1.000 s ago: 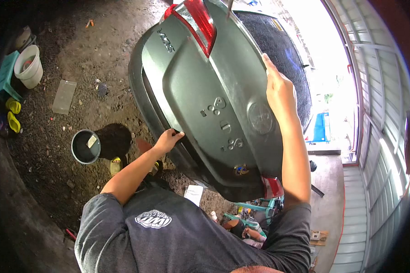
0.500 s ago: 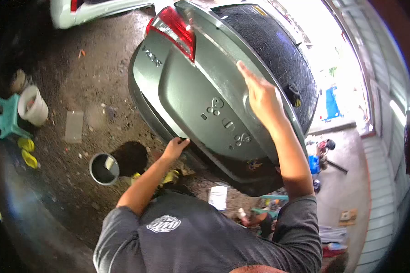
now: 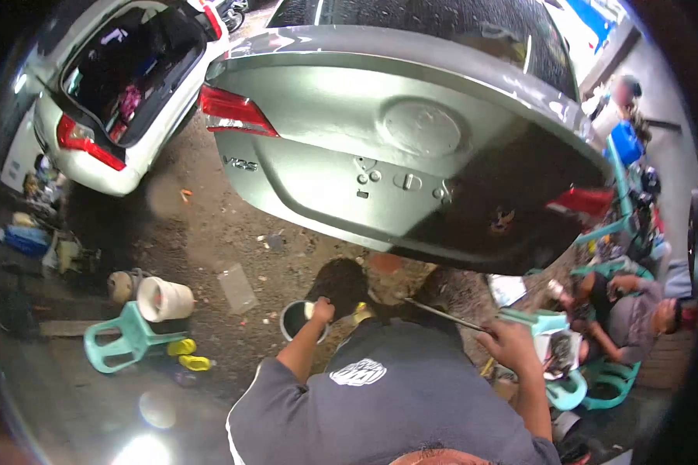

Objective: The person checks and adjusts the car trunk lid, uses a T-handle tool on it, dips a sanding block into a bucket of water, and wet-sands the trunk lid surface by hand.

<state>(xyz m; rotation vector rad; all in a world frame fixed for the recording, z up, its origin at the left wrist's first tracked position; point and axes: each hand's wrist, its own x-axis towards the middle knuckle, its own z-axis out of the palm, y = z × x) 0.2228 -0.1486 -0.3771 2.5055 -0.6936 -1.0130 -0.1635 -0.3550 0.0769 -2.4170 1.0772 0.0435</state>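
Observation:
A thin metal rod point(image 3: 442, 314) runs from the fingers of my right hand point(image 3: 512, 345) out toward the ground behind the car. My right hand is curled at the rod's near end, at the right of my shirt. My left hand point(image 3: 323, 311) hangs low with bent fingers and overlaps the rim of a dark bucket point(image 3: 293, 325) in this view. Ahead of me stands a grey-green car's trunk lid point(image 3: 326, 178), with small holes and a round recess. Neither hand is at the lid.
At left a white car point(image 3: 105, 174) has its hatch raised. A white pail point(image 3: 167, 301), a green plastic chair point(image 3: 128, 341) and yellow slippers point(image 3: 186, 355) are on the muddy ground. A seated person point(image 3: 628, 318) is at right near green stools point(image 3: 609, 380).
Both hands have left the trunk lid and dropped down toward my body. The view has turned, bringing the white car and the seated person into sight. A rod now shows at my right hand.

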